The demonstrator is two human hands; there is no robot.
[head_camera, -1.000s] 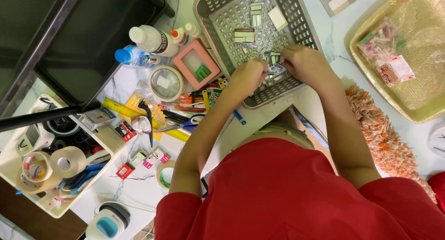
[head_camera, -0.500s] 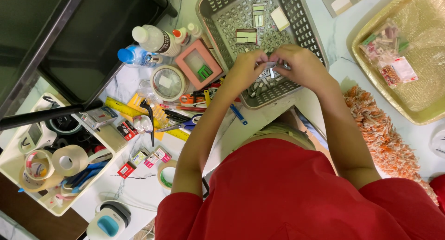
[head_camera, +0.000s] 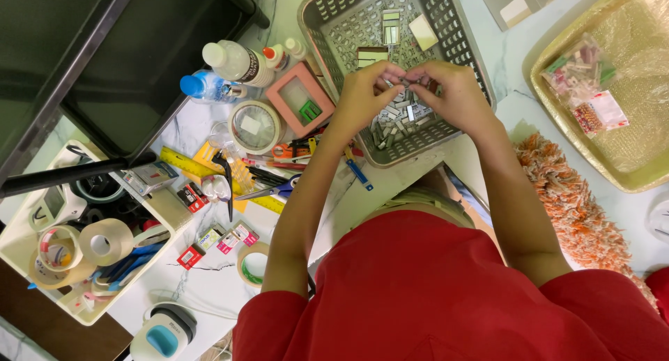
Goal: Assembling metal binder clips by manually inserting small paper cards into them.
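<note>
Both my hands meet over the grey perforated basket (head_camera: 327,19): left hand (head_camera: 366,89) and right hand (head_camera: 453,93) each pinch one end of a small metal piece (head_camera: 404,82), its long axis running left to right between my fingertips, above the loose pile of pieces (head_camera: 397,120) below

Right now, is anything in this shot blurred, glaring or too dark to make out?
Head view: evenly lit and mostly sharp; the left hand and right hand over the grey basket are crisp, but the tiny piece pinched between them is too small to identify; the clear bag shows mild glare; the black bin is dim.
</note>
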